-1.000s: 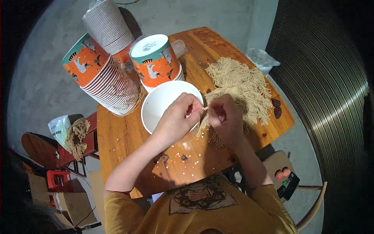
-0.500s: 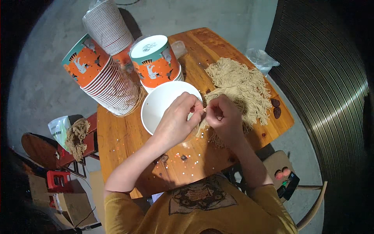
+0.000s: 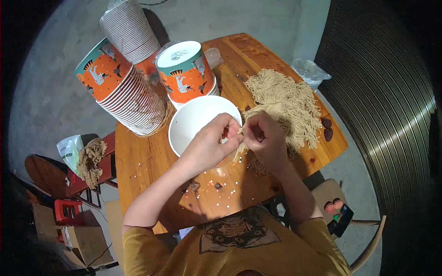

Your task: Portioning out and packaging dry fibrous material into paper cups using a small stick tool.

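Note:
My left hand [image 3: 212,139] is closed in a pinch over the near right rim of an open white tub [image 3: 188,123]. Fingertips to fingertips with it, my right hand [image 3: 268,140] pinches too, in front of a heap of beige string [image 3: 287,103]. A small pale bit of beige string [image 3: 240,131] shows between the fingertips; the fingers hide most of it. More strands dangle just below the hands. Tiny white and orange beads [image 3: 228,195] lie scattered on the wooden table [image 3: 142,184] near my left forearm.
Beyond the tub stands an upturned orange tub stack [image 3: 186,85]. Further left lean two tall tub stacks [image 3: 133,103], loose strands beside them. Dark oval pieces [image 3: 327,129] lie by the right table edge. A red bench [image 3: 103,161] and cardboard boxes [image 3: 87,244] stand left.
Both hands keep their pinch in nearly the same place. The pale bit between the fingertips shows slightly more. The whole view has shifted a little.

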Demonstrator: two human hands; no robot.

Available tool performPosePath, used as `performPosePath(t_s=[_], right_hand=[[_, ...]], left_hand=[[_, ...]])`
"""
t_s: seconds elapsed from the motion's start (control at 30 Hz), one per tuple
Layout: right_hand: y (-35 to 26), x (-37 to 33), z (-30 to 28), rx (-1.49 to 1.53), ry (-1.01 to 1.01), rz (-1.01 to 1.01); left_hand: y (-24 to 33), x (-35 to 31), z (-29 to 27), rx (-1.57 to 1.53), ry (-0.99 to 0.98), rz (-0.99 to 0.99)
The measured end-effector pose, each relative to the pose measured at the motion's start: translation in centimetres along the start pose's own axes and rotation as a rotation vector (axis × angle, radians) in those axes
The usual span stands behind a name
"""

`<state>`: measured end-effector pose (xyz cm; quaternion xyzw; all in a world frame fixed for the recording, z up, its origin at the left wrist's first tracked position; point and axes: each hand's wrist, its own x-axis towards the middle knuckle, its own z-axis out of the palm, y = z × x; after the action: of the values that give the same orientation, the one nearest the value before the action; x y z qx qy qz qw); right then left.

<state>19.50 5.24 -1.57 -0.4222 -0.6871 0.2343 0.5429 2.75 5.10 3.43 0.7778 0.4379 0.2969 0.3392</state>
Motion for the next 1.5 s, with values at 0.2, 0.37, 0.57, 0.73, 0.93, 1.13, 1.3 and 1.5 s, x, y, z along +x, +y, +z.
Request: performPosePath(t_s=[0.2, 0.37, 0.57, 0.73, 0.93, 1.13, 1.3, 1.5], right_hand=[[-0.2, 0.2, -0.1, 0.009, -0.071, 0.010], [-0.1, 0.4, -0.2, -0.115, -0.063, -0.105], [-0.4, 0.4, -0.1, -0.191, -0.044, -0.210], [-0.3, 0.3, -0.1, -0.032, -0.050, -0.027], [-0.1, 0.4, 0.1, 0.078, -0.038, 0.009], [-0.2, 0.5, -0.1, 0.096, -0.058, 0.007], [-0.1, 0.5, 0.0, 0.039, -0.052, -0.016], [-1.0, 0.5, -0.3, -0.004, -0.067, -0.025]], left_hand=[[-1.1, -0.1, -0.3, 0.074, 0.023, 0.035], [-1.0, -0.1, -0.7, 0.022, -0.015, 0.044], [-0.8, 0.0, -1.0, -0.215, -0.155, -0.136], [-1.5, 0.1, -0.5, -0.337, -0.079, -0.126], [-0.7, 0.0, -0.3, -0.312, -0.075, -0.149], [-0.6, 0.2, 0.1, -0.088, -0.033, -0.085], [-1.7, 0.2, 0.3, -0.323, -0.025, -0.118], [-0.8, 0.2, 0.4, -0.335, -0.053, -0.127]])
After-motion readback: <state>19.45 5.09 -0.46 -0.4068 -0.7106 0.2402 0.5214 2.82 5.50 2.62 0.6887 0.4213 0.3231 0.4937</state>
